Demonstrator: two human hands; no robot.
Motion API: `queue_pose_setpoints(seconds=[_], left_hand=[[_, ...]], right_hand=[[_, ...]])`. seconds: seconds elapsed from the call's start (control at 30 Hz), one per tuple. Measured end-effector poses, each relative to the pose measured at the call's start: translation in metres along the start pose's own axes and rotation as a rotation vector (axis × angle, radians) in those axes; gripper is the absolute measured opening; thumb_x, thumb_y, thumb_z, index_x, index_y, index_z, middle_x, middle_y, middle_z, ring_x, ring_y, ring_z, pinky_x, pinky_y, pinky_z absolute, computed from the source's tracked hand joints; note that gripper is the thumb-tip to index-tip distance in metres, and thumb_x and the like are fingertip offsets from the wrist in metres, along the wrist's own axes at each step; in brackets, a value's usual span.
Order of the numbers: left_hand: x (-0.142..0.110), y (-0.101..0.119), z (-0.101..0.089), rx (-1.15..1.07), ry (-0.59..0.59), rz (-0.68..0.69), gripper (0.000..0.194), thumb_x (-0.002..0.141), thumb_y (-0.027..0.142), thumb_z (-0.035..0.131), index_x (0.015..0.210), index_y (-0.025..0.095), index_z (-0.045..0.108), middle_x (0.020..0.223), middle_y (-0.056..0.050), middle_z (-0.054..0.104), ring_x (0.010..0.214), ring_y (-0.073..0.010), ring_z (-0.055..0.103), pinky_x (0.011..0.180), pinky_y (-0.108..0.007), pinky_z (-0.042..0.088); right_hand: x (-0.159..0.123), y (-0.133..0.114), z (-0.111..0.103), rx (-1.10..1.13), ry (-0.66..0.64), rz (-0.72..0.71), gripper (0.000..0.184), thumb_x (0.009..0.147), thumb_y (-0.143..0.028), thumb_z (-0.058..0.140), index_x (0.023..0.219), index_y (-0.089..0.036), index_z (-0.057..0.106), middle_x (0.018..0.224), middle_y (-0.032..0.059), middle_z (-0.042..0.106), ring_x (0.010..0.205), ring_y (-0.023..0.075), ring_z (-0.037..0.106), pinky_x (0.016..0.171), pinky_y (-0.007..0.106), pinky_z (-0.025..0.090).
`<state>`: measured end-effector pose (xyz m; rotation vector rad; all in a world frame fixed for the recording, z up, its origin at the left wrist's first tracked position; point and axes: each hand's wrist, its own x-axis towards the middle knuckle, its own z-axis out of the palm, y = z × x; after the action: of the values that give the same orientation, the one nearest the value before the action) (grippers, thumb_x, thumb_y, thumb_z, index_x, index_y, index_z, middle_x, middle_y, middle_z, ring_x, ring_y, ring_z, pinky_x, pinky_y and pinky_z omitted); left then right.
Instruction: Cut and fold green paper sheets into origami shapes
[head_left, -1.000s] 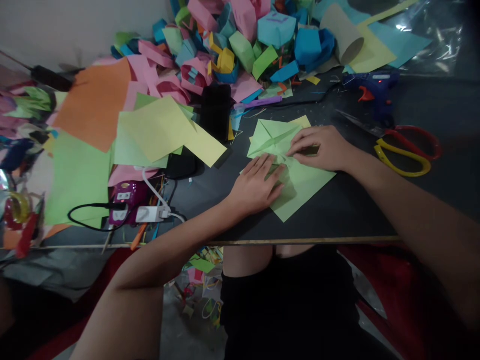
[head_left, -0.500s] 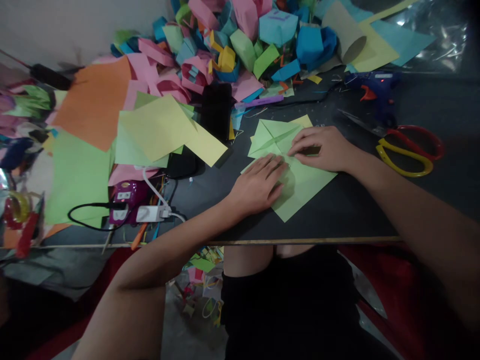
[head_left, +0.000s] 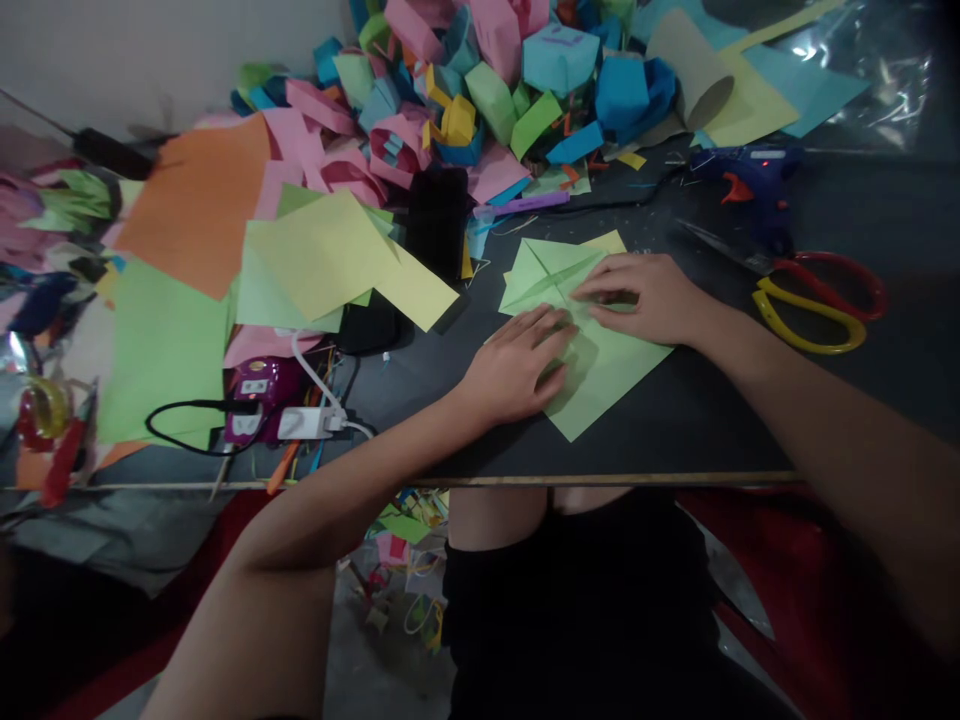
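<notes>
A light green sheet of paper (head_left: 600, 385) lies on the dark table, its upper part folded and marked by crossing creases. My left hand (head_left: 517, 365) rests flat on its left side, fingers stretched out toward the folded part. From the right, my right hand (head_left: 649, 295) has its thumb and fingers drawn together at the paper's middle, gripping the folded layer near the crease. The fingers partly cover that fold. A bit of yellow paper (head_left: 613, 241) shows from behind the green sheet's top corner.
Scissors (head_left: 814, 310) with red and yellow handles and a blue glue gun (head_left: 750, 185) lie to the right. Coloured paper pieces (head_left: 480, 90) are heaped at the back. Loose sheets (head_left: 322, 250), a dark phone (head_left: 437, 222) and a purple plug block (head_left: 259, 385) are leftward.
My right fingertips have shifted slightly left over the fold. My left hand stays almost in place on the paper. The view has moved a little.
</notes>
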<state>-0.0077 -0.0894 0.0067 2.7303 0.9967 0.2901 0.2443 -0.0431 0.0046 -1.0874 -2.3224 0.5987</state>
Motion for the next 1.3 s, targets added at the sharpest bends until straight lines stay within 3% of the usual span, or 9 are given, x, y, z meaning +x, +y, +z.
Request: queue_pose_setpoints(seconds=[0.1, 0.2, 0.47, 0.7, 0.87, 1.1, 1.3], left_hand=[[0.0, 0.0, 0.002, -0.009, 0.002, -0.003, 0.047, 0.101, 0.031, 0.05, 0.146, 0.019, 0.057, 0.155, -0.015, 0.057, 0.152, -0.031, 0.045, 0.125, -0.055, 0.04], [0.001, 0.0, 0.002, -0.001, 0.0, -0.01, 0.048, 0.101, 0.031, 0.05, 0.147, 0.017, 0.057, 0.156, -0.016, 0.056, 0.152, -0.0316, 0.045, 0.125, -0.055, 0.04], [0.001, 0.003, 0.003, 0.023, -0.019, -0.028, 0.05, 0.103, 0.033, 0.047, 0.149, 0.014, 0.056, 0.158, -0.017, 0.054, 0.153, -0.0319, 0.043, 0.127, -0.053, 0.037], [-0.009, 0.009, -0.002, 0.053, -0.099, -0.074, 0.058, 0.106, 0.034, 0.043, 0.16, 0.017, 0.04, 0.167, -0.015, 0.042, 0.158, -0.0311, 0.035, 0.129, -0.052, 0.032], [-0.012, 0.011, -0.001, 0.061, -0.079, -0.072, 0.06, 0.105, 0.039, 0.043, 0.161, 0.015, 0.039, 0.168, -0.016, 0.039, 0.159, -0.0309, 0.033, 0.129, -0.05, 0.031], [-0.021, 0.004, -0.003, 0.134, 0.031, -0.197, 0.067, 0.102, 0.051, 0.048, 0.155, 0.01, 0.046, 0.161, -0.02, 0.049, 0.15, -0.0307, 0.049, 0.124, -0.047, 0.038], [-0.028, 0.0, -0.006, 0.174, 0.028, -0.248, 0.071, 0.101, 0.053, 0.049, 0.152, 0.004, 0.047, 0.157, -0.024, 0.052, 0.147, -0.033, 0.052, 0.122, -0.048, 0.041]], right_hand=[[0.003, -0.003, 0.004, -0.05, -0.022, 0.002, 0.048, 0.096, -0.034, 0.054, 0.143, -0.03, 0.067, 0.109, 0.0086, 0.073, 0.088, 0.0227, 0.066, 0.08, 0.037, 0.052], [0.005, -0.007, 0.01, -0.136, -0.041, 0.014, 0.053, 0.098, -0.035, 0.05, 0.149, -0.026, 0.062, 0.114, 0.0126, 0.07, 0.096, 0.0272, 0.063, 0.081, 0.039, 0.049], [0.004, -0.014, 0.017, -0.325, -0.072, -0.001, 0.048, 0.102, -0.036, 0.044, 0.142, -0.025, 0.067, 0.107, 0.0125, 0.066, 0.095, 0.0277, 0.057, 0.077, 0.038, 0.041], [0.001, -0.005, 0.018, -0.313, -0.073, -0.036, 0.052, 0.099, -0.041, 0.048, 0.147, -0.027, 0.062, 0.108, 0.0105, 0.063, 0.099, 0.0275, 0.055, 0.083, 0.039, 0.042], [0.002, -0.003, 0.018, -0.31, -0.084, -0.024, 0.054, 0.096, -0.043, 0.052, 0.148, -0.028, 0.061, 0.109, 0.0107, 0.062, 0.099, 0.0282, 0.054, 0.086, 0.04, 0.043], [0.002, -0.007, 0.018, -0.342, -0.081, -0.012, 0.053, 0.092, -0.039, 0.055, 0.142, -0.026, 0.066, 0.108, 0.0109, 0.061, 0.096, 0.027, 0.054, 0.083, 0.039, 0.043], [0.002, -0.005, 0.02, -0.339, -0.049, -0.011, 0.055, 0.09, -0.039, 0.056, 0.142, -0.025, 0.067, 0.106, 0.0105, 0.061, 0.094, 0.0265, 0.054, 0.082, 0.038, 0.043]])
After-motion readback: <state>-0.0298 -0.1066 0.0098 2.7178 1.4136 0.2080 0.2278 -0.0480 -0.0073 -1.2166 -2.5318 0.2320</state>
